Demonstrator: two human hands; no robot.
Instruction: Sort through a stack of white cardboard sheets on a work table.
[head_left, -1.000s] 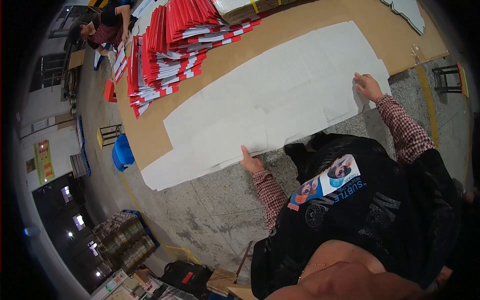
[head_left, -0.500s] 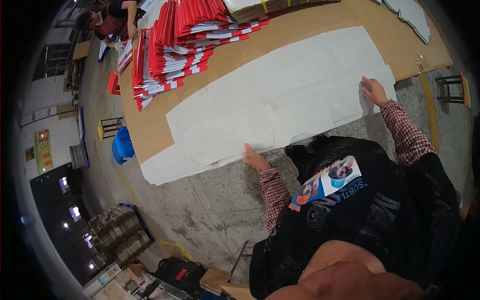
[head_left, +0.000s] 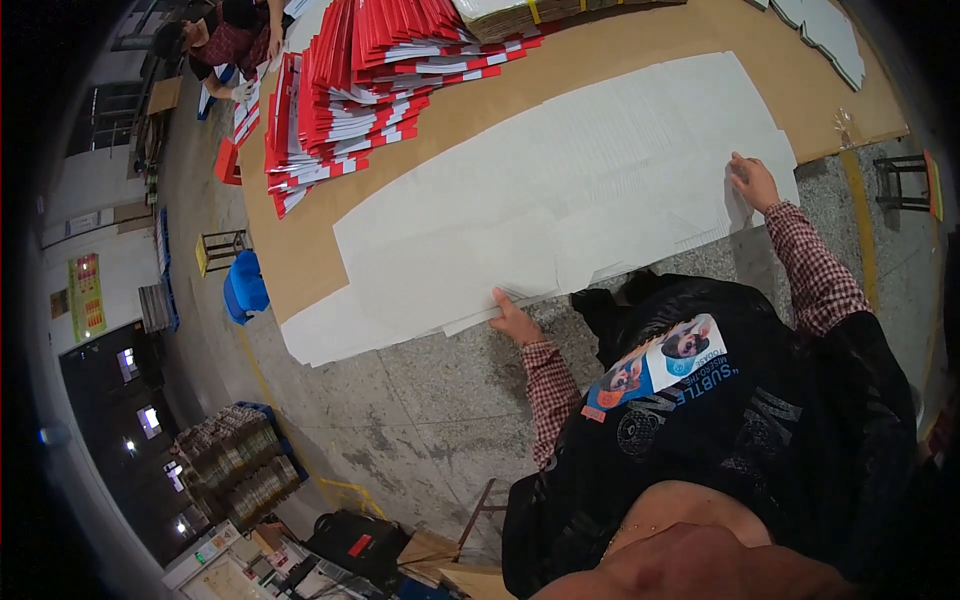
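Note:
A long white cardboard sheet (head_left: 600, 170) with stepped edges lies across the brown work table, its near edge overhanging the table. My left hand (head_left: 517, 321) grips that near edge, left of the middle. Its thumb is on top, and the other fingers are mostly hidden. Toward the sheet's right end my right hand (head_left: 755, 184) rests over the surface, finger and thumb a little apart, with a shadow beside it. Thin edges under the sheet near my left hand suggest more than one layer.
Red-and-white folded pieces (head_left: 345, 110) stand in a fanned pile at the table's far left. Behind is a strapped brown bundle (head_left: 510, 18); grey-white cut sheets (head_left: 820, 38) lie far right. A person (head_left: 225, 45) works beyond the pile. A blue stool (head_left: 245, 287) stands left of the table (head_left: 295, 255).
The sheet's raised layer near my left hand has settled flatter, and its fold lines show less. Both my hands stay almost in place. The other person's arms have shifted.

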